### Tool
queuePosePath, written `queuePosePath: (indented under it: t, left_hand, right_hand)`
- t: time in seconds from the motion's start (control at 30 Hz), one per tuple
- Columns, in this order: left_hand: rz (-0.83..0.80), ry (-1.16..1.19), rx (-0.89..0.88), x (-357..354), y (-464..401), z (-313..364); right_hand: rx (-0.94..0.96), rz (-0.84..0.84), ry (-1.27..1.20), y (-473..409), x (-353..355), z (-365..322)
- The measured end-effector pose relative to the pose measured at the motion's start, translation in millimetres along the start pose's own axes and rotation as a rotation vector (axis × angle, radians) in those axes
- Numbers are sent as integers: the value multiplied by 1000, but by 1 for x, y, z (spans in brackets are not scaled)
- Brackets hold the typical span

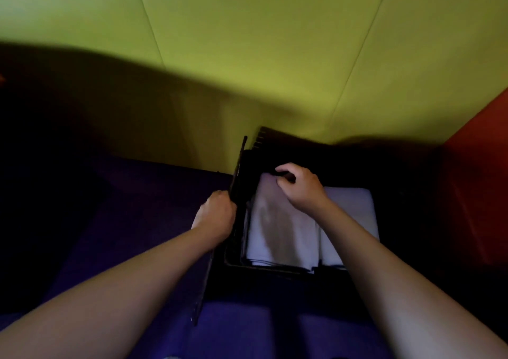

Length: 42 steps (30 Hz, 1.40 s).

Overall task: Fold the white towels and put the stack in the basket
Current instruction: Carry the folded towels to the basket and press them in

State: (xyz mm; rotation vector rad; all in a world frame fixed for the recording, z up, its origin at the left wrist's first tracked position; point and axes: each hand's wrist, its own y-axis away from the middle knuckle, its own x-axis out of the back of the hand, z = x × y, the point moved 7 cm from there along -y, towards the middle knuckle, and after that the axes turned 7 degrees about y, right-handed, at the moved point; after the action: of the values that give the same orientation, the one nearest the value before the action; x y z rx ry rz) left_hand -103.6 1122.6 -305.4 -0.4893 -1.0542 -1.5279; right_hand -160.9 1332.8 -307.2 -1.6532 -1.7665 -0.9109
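A dark slatted basket [233, 259] stands on a purple surface against the wall. Folded white towels lie inside it: one stack [277, 235] on the left and another folded towel [354, 207] to its right. My left hand [217, 215] grips the basket's left rim or handle bar. My right hand [297, 185] rests at the far edge of the left stack, fingers curled round the towel's far edge. The far inside of the basket is in deep shadow.
A yellow-green panelled wall [247, 56] rises right behind the basket. A red wall [478, 180] closes the right side. The purple surface [137, 221] stretches to the left, where it is dark. The frame is dim and slightly blurred.
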Motion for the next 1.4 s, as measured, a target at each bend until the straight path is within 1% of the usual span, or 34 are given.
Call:
queuePosePath:
  t: [0.07, 0.17, 0.23, 0.3, 0.4, 0.47, 0.5, 0.57, 0.63, 0.67, 0.73, 0.8, 0.87, 0.93, 0.97, 1.03, 1.07, 1.1, 1.13, 1.17, 1.2, 1.23, 1.33, 1.4]
  left_hand:
    - [66, -20, -66, 3, 12, 6]
    - [112, -142, -194, 3, 33, 17]
    - [125, -315, -298, -4, 50, 25]
    - [102, -424, -326, -15, 66, 26]
    - [86, -464, -338, -25, 87, 28]
    - [125, -432, -414, -26, 103, 36]
    - [139, -461, -483, -29, 111, 43]
    - [127, -547, -614, -40, 124, 53]
    - [70, -565, -698, -48, 128, 62]
    - [30, -569, -716, -52, 125, 65]
    - [-69, -610, -746, -62, 118, 70]
    - [-152, -627, -770, -72, 111, 73]
    - [-156, -569, -750, -71, 105, 76]
    - [-22, -517, -677, -55, 98, 73]
    - [81, -497, -587, -42, 92, 68]
    - [263, -355, -275, -14, 80, 43]
    - [294, -241, -110, -6, 76, 26]
    - [282, -97, 25, -3, 74, 12]
    - [242, 49, 115, -6, 71, 3]
    - [200, 166, 143, -10, 69, -1]
    - [179, 241, 129, -13, 69, -1]
    - [191, 279, 98, -13, 69, 2]
    - [242, 306, 25, -8, 66, 19]
    - [204, 274, -6, -9, 56, 31]
  right_hand:
    - [-11, 17, -17, 4, 6, 4]
    - [-43, 65, -103, 10, 24, 10]
    - [-95, 117, -257, 16, 41, 14]
    - [-170, 181, -411, 21, 60, 20]
    - [-261, 233, -518, 27, 85, 29]
    - [-302, 199, -602, 31, 96, 31]
    - [-306, 174, -625, 33, 99, 31]
    - [-275, 124, -540, 38, 107, 33]
    - [-250, 93, -363, 44, 114, 45]
    - [-277, 80, -276, 51, 115, 55]
    - [-348, 129, -164, 71, 119, 77]
    - [-373, 204, -128, 96, 119, 95]
    - [-418, 252, -78, 118, 118, 113]
    - [-470, 291, -15, 136, 121, 131]
    - [-491, 315, 11, 144, 124, 139]
    - [-522, 365, 26, 158, 131, 150]
    - [-531, 389, 25, 163, 133, 153]
    - [-535, 409, 25, 168, 135, 154]
    - [-540, 424, 27, 172, 135, 156]
    - [-545, 437, 29, 175, 134, 156]
    - [-547, 452, 27, 178, 133, 155]
    - [-550, 468, 26, 180, 133, 155]
    - [-561, 509, 72, 184, 134, 161]
    - [-589, 530, 118, 184, 139, 165]
